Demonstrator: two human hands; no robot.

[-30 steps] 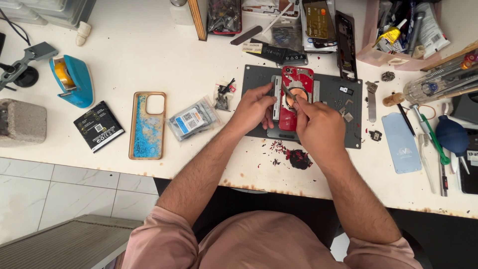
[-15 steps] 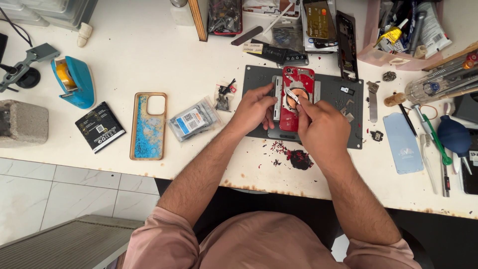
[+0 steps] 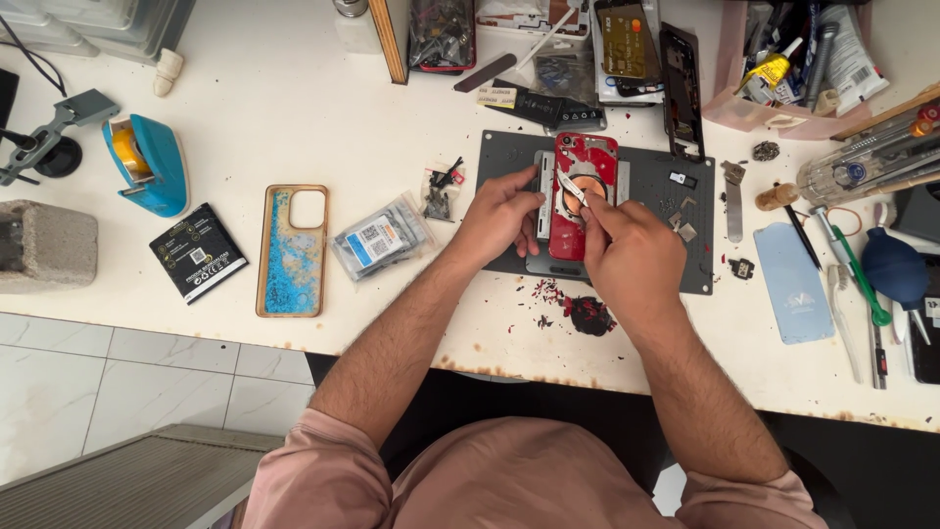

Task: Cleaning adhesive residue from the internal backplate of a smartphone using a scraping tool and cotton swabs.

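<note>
We found the red phone (image 3: 585, 196), its back glass cracked and partly stripped, lying face down on a dark grey work mat (image 3: 646, 186) near the middle of the white bench (image 3: 294, 108). Our left hand (image 3: 501, 217) rested against the phone's left edge, fingers curled around the side and steadying it. Our right hand (image 3: 632, 250) was closed around a thin metal tool (image 3: 573, 188), pinched between thumb and fingers, its tip lying on the round coil area of the phone's back. Red glass fragments (image 3: 586, 315) lay in a small heap on the bench just below the mat, with a few specks beside it. To the left of the mat we noted a small bag of dark screws and parts (image 3: 441, 191), a clear packet with a blue label (image 3: 380, 238), a phone case with a blue and tan pattern (image 3: 294, 250), a black boxed battery (image 3: 198, 252) and a blue tape dispenser (image 3: 149, 162). A grey stone block (image 3: 44, 245) sat at the far left edge. To the right of the mat lay a pale blue protective film (image 3: 793, 284), a dark blue dust blower (image 3: 893, 266) and several hand tools; a pink tray (image 3: 793, 59) of tubes and tools stood at the upper right.
</note>
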